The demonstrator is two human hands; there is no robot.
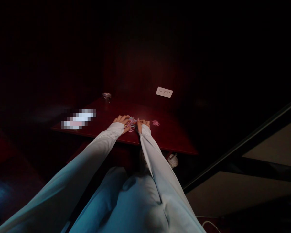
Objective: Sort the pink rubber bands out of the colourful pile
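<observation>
Several small pink, lilac and teal loops that look like hair ties (131,126) lie in a loose pile near the front edge of the dark red table (169,139). My left hand (121,121) is at the pile's left side, fingers bent and closed on part of it. Opposite it, my right hand (143,124) pinches at the pile's right edge, where a pale lilac piece spans between the two hands. Its exact shape is too small to make out. A separate pink bunch of loops (156,123) sits just right of my right hand.
A small clear jar with a lid (107,96) stands at the table's back left. A bright pixelated flat object (79,119) lies at the left. On the wall behind is a white socket plate (164,92). A dark diagonal frame (242,145) runs along the right.
</observation>
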